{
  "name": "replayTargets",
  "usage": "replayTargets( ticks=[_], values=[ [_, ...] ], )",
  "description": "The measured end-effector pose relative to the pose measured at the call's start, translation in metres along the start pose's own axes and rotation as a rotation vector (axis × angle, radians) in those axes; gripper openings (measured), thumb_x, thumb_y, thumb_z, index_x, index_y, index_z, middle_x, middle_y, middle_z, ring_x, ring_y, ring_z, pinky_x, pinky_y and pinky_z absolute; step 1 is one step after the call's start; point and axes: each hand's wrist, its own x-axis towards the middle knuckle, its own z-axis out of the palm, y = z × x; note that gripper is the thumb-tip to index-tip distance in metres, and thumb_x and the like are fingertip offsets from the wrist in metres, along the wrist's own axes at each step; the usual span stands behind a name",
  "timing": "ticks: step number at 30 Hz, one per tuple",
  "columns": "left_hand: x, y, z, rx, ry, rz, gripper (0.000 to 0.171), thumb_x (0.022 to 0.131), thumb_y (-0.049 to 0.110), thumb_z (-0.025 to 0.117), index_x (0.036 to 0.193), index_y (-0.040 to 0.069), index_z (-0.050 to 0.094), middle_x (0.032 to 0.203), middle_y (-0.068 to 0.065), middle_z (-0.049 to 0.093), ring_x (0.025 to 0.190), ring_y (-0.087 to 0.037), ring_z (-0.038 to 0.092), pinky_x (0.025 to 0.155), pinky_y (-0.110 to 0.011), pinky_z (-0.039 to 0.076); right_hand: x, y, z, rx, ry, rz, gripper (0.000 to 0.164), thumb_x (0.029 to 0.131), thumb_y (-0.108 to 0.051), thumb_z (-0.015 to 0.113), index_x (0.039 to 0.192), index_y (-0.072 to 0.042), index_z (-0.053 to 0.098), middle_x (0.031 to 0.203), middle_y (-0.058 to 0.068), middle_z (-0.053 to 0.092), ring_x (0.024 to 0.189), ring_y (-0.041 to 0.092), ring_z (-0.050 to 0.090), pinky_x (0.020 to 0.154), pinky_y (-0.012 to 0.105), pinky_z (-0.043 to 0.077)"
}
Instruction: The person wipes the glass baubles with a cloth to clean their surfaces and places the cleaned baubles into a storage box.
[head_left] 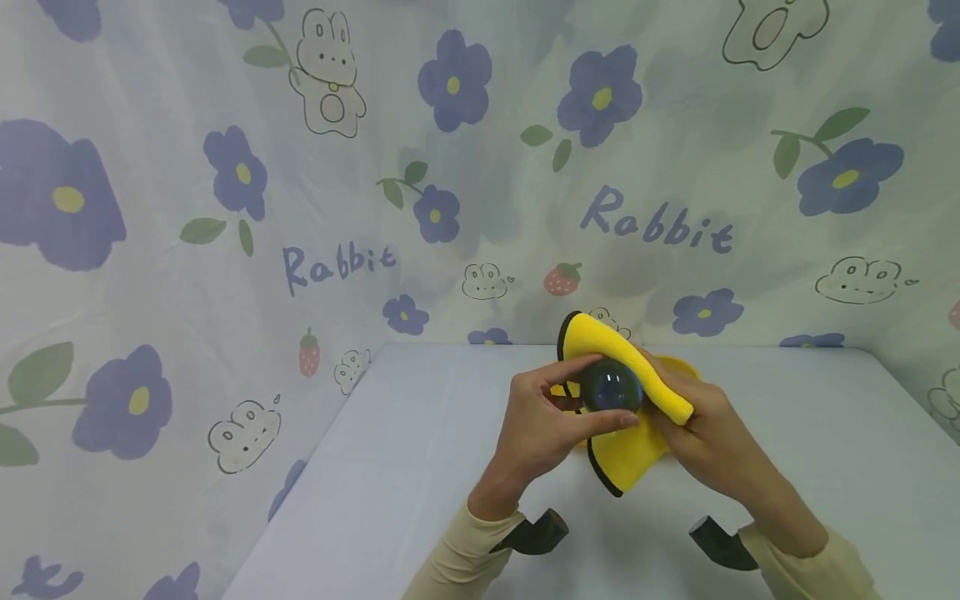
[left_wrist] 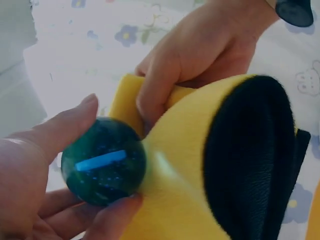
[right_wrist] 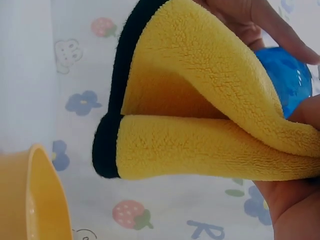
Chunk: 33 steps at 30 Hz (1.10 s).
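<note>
My left hand [head_left: 542, 421] holds a shiny glass ball [head_left: 611, 386] between its thumb and fingers. In the left wrist view the glass ball [left_wrist: 104, 162] looks dark green with a bright bluish reflection, while it appears blue in the right wrist view [right_wrist: 287, 79]. A fluffy yellow cloth [head_left: 611, 342] with black edging is gripped in my right hand [head_left: 701, 425], folded over and lying against the ball's right side. Folds of the cloth [right_wrist: 175, 147] hang out past the right fingers and hide part of that hand.
Behind the hands on the white table [head_left: 420, 433] stands a yellow container [right_wrist: 47, 200], mostly hidden by the cloth in the head view. A curtain [head_left: 510, 183] printed with flowers and rabbits surrounds the table's back and sides. Dark curved pieces [head_left: 543, 533] sit at both wrists.
</note>
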Motion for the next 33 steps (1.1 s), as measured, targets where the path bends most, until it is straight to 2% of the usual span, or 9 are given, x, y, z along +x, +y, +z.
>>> replayTargets(
  ticks=[5,9,12,17,21,24,28,33],
  values=[
    [0.001,-0.004,0.001,0.009,0.056,0.095,0.057,0.075,0.013,0.093,0.129,0.016,0.073,0.115,-0.006,0.078,0.083,-0.006,0.066,0.065,-0.031,0.065,-0.001,-0.005,0.004,0.025,0.035,0.031,0.067,0.087,0.021,0.065,0.149,-0.002,0.054,0.104,0.006,0.068,0.075,0.006,0.057,0.061,0.021,0.058],
    [0.002,-0.007,0.000,-0.012,0.090,0.157,0.054,0.079,0.024,0.092,0.129,0.014,0.073,0.113,-0.008,0.078,0.088,-0.008,0.068,0.067,-0.033,0.066,-0.002,-0.008,0.006,0.030,0.037,0.050,0.060,0.088,0.018,0.066,0.145,0.001,0.056,0.096,0.006,0.066,0.073,0.007,0.057,0.062,0.021,0.058],
    [0.003,-0.009,-0.001,-0.040,0.106,0.172,0.055,0.081,0.033,0.090,0.129,0.013,0.072,0.116,-0.009,0.077,0.092,-0.011,0.069,0.070,-0.034,0.066,-0.002,-0.010,0.007,0.039,0.030,0.066,0.054,0.090,0.016,0.065,0.141,0.002,0.058,0.090,0.003,0.063,0.070,0.007,0.057,0.061,0.021,0.057],
    [0.005,-0.010,-0.001,-0.067,0.132,0.137,0.061,0.080,0.038,0.090,0.133,0.013,0.069,0.122,-0.007,0.074,0.099,-0.013,0.070,0.076,-0.034,0.066,-0.003,-0.013,0.008,0.039,0.023,0.094,0.050,0.090,0.016,0.064,0.139,0.004,0.060,0.090,0.001,0.065,0.071,0.006,0.057,0.061,0.021,0.058],
    [0.006,-0.013,-0.002,-0.033,0.147,0.093,0.072,0.078,0.050,0.088,0.136,0.013,0.067,0.125,-0.004,0.073,0.106,-0.013,0.068,0.080,-0.030,0.066,-0.003,-0.015,0.007,0.031,0.019,0.106,0.052,0.090,0.016,0.065,0.141,0.006,0.058,0.097,0.007,0.070,0.075,0.006,0.059,0.065,0.021,0.060],
    [0.007,-0.015,-0.003,0.000,0.137,0.068,0.074,0.077,0.055,0.087,0.135,0.014,0.067,0.126,-0.001,0.072,0.109,-0.014,0.066,0.086,-0.028,0.064,-0.003,-0.016,0.007,0.013,0.017,0.109,0.053,0.090,0.015,0.066,0.142,0.008,0.056,0.101,0.010,0.072,0.076,0.004,0.060,0.067,0.020,0.060],
    [0.009,-0.017,-0.005,0.036,0.112,0.035,0.067,0.078,0.048,0.089,0.133,0.016,0.068,0.129,0.001,0.071,0.114,-0.015,0.064,0.096,-0.029,0.061,-0.003,-0.017,0.005,-0.022,0.029,0.100,0.058,0.088,0.016,0.068,0.143,0.007,0.055,0.107,0.013,0.074,0.078,0.003,0.061,0.069,0.017,0.061],
    [0.011,-0.019,-0.006,0.051,0.084,-0.017,0.060,0.078,0.034,0.092,0.131,0.017,0.070,0.128,0.001,0.071,0.113,-0.013,0.064,0.097,-0.029,0.060,-0.003,-0.021,0.003,-0.063,0.056,0.081,0.065,0.086,0.019,0.069,0.147,0.002,0.054,0.114,0.018,0.075,0.082,0.003,0.062,0.075,0.011,0.059]
  ],
)
